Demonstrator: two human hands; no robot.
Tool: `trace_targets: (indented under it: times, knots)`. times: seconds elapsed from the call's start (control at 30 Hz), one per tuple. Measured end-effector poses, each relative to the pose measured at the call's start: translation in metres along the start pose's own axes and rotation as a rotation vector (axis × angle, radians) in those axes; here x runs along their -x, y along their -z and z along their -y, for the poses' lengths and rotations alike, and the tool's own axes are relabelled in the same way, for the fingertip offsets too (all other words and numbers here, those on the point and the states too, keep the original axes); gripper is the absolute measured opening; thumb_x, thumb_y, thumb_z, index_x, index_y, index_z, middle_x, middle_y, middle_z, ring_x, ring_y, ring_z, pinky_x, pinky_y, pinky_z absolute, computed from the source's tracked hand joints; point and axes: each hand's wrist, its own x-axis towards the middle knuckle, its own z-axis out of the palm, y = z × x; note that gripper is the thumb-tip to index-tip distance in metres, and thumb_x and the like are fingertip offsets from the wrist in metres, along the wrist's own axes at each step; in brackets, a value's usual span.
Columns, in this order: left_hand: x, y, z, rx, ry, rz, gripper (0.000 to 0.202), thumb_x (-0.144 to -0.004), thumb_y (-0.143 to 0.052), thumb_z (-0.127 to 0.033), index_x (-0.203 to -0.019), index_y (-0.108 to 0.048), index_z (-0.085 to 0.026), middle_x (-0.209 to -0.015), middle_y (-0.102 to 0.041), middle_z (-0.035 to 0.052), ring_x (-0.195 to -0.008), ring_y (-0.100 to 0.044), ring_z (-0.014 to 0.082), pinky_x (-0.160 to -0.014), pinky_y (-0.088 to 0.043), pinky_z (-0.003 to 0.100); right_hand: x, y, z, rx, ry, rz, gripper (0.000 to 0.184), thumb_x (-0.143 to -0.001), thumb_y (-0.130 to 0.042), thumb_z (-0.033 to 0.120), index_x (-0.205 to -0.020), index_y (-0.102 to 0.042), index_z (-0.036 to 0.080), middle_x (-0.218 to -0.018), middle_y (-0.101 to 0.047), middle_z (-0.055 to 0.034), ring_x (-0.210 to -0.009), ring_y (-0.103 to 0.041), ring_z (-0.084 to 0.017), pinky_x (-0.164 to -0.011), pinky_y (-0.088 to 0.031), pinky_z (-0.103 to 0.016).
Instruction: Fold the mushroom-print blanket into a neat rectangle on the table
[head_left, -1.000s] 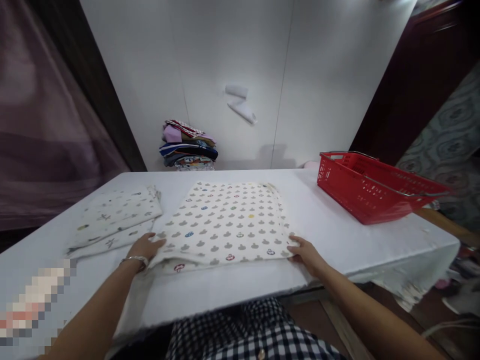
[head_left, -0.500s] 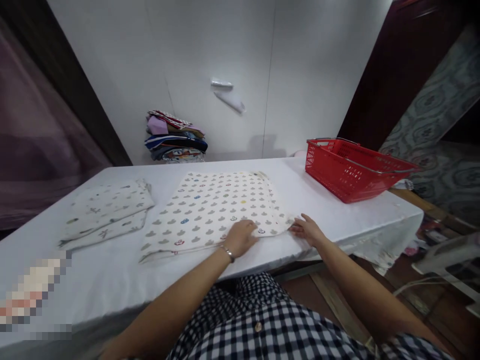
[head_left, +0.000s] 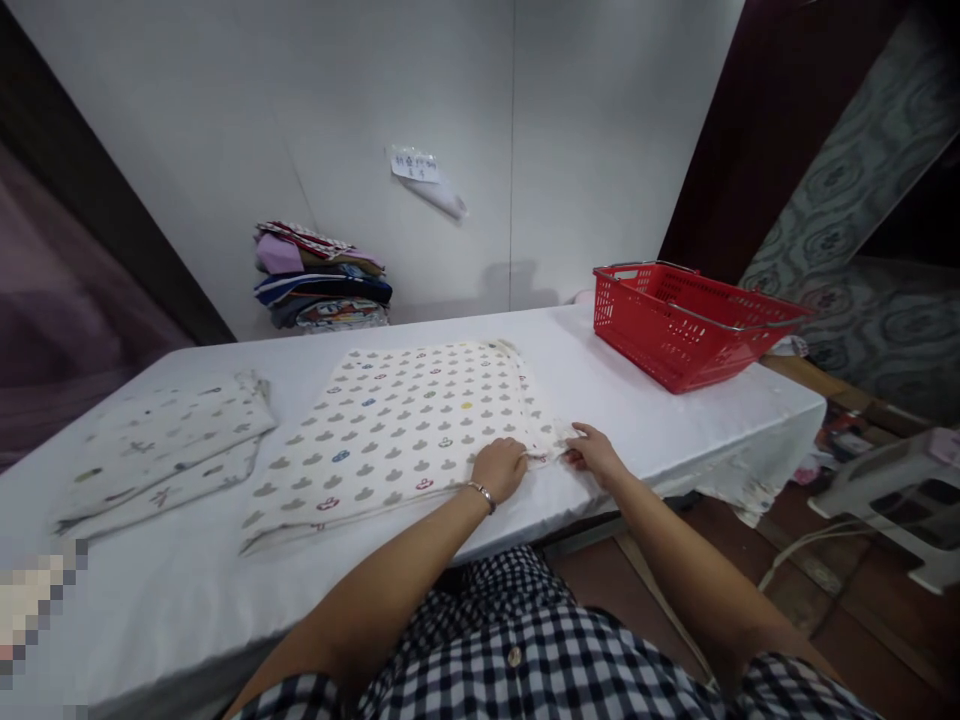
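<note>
A folded white cloth point(head_left: 397, 425) printed with small grey and coloured shapes lies flat in the middle of the white table point(head_left: 637, 420). My left hand point(head_left: 500, 468), with a bracelet on the wrist, rests closed on the cloth's near right corner. My right hand point(head_left: 592, 452) pinches that same corner's edge from the right, fingers pressed together on the fabric.
A second folded patterned cloth point(head_left: 161, 450) lies at the table's left. A red plastic basket point(head_left: 682, 320) stands at the far right corner. A stack of folded clothes point(head_left: 322, 280) sits against the white wall. An iron-like white appliance point(head_left: 885, 495) is on the floor to the right.
My left hand left the cloth's near left corner and crossed to the near right corner, beside my right hand. The view has swung to the right.
</note>
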Motion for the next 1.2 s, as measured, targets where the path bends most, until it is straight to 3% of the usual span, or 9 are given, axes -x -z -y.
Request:
trace_targets:
  times: [0.17, 0.27, 0.4, 0.5, 0.57, 0.7, 0.8, 0.97, 1.2]
  knots:
    - [-0.007, -0.002, -0.008, -0.048, -0.028, 0.027, 0.024, -0.082, -0.051, -0.027, -0.104, -0.057, -0.019, -0.106, -0.057, 0.0098, -0.101, -0.05, 0.0245, -0.08, -0.04, 0.037, 0.0, -0.001, -0.001, 0.03, 0.022, 0.017, 0.058, -0.077, -0.059, 0.016, -0.13, -0.038, 0.013, -0.061, -0.057, 0.004, -0.042, -0.053, -0.009, -0.036, -0.035, -0.018]
    - [-0.016, 0.002, -0.012, -0.028, 0.017, 0.03, 0.02, -0.087, -0.045, -0.029, -0.094, -0.06, -0.019, -0.099, -0.06, 0.009, -0.097, -0.052, 0.0233, -0.077, -0.041, 0.035, -0.001, -0.001, -0.003, 0.037, 0.034, 0.019, 0.057, -0.078, -0.059, 0.019, -0.131, -0.037, 0.014, -0.062, -0.058, 0.0036, -0.043, -0.055, -0.009, -0.036, -0.034, -0.016]
    - [-0.039, 0.028, -0.022, 0.053, 0.154, -0.163, 0.032, -0.092, -0.034, -0.035, -0.086, -0.061, -0.02, -0.09, -0.062, 0.0054, -0.09, -0.054, 0.0178, -0.074, -0.041, 0.029, -0.001, -0.002, -0.006, 0.058, 0.064, 0.026, 0.059, -0.076, -0.059, 0.016, -0.131, -0.038, 0.015, -0.059, -0.055, 0.0058, -0.043, -0.054, -0.009, -0.036, -0.035, -0.016]
    - [-0.054, 0.042, -0.038, 0.053, 0.082, -0.28, 0.029, -0.093, -0.034, -0.032, -0.092, -0.06, -0.02, -0.095, -0.062, 0.004, -0.095, -0.053, 0.0163, -0.08, -0.04, 0.028, 0.001, -0.001, -0.007, 0.027, 0.082, 0.048, 0.058, -0.075, -0.057, 0.014, -0.13, -0.039, 0.015, -0.058, -0.053, 0.007, -0.042, -0.053, -0.009, -0.035, -0.035, -0.017]
    - [-0.059, 0.035, -0.048, 0.014, 0.028, -0.173, 0.027, -0.091, -0.038, -0.03, -0.092, -0.062, -0.019, -0.096, -0.062, 0.005, -0.095, -0.053, 0.0176, -0.08, -0.041, 0.029, 0.002, -0.001, -0.007, 0.001, 0.089, 0.049, 0.057, -0.075, -0.055, 0.014, -0.13, -0.04, 0.015, -0.058, -0.052, 0.0071, -0.042, -0.052, -0.009, -0.034, -0.034, -0.017]
    - [-0.055, 0.001, -0.055, -0.026, 0.007, 0.074, 0.025, -0.089, -0.042, -0.027, -0.088, -0.064, -0.017, -0.096, -0.063, 0.0075, -0.094, -0.054, 0.0201, -0.077, -0.043, 0.032, 0.003, 0.0, -0.007, -0.017, 0.088, 0.053, 0.059, -0.073, -0.054, 0.012, -0.13, -0.038, 0.013, -0.061, -0.055, 0.005, -0.044, -0.054, -0.01, -0.035, -0.036, -0.018]
    - [-0.052, -0.012, -0.05, 0.02, 0.01, 0.017, 0.026, -0.09, -0.04, -0.028, -0.091, -0.064, -0.018, -0.096, -0.062, 0.0062, -0.095, -0.054, 0.019, -0.08, -0.042, 0.031, 0.003, 0.0, -0.006, -0.02, 0.087, 0.07, 0.059, -0.073, -0.055, 0.014, -0.13, -0.038, 0.013, -0.061, -0.056, 0.0047, -0.045, -0.055, -0.011, -0.035, -0.037, -0.018]
    - [-0.055, -0.006, -0.048, 0.064, -0.022, -0.1, 0.026, -0.091, -0.038, -0.028, -0.094, -0.063, -0.02, -0.097, -0.061, 0.0039, -0.092, -0.052, 0.0172, -0.082, -0.041, 0.03, 0.005, 0.0, -0.003, -0.038, 0.073, 0.117, 0.062, -0.071, -0.058, 0.016, -0.13, -0.039, 0.014, -0.06, -0.056, 0.0052, -0.045, -0.055, -0.011, -0.036, -0.036, -0.018]
    - [-0.051, -0.019, -0.046, 0.035, -0.111, -0.03, 0.02, -0.087, -0.043, -0.021, -0.097, -0.06, -0.019, -0.102, -0.061, 0.0039, -0.095, -0.052, 0.0187, -0.081, -0.043, 0.031, 0.005, 0.009, -0.003, -0.086, 0.078, 0.23, 0.07, -0.068, -0.059, 0.017, -0.134, -0.035, 0.013, -0.061, -0.06, 0.003, -0.048, -0.057, -0.012, -0.038, -0.039, -0.019]
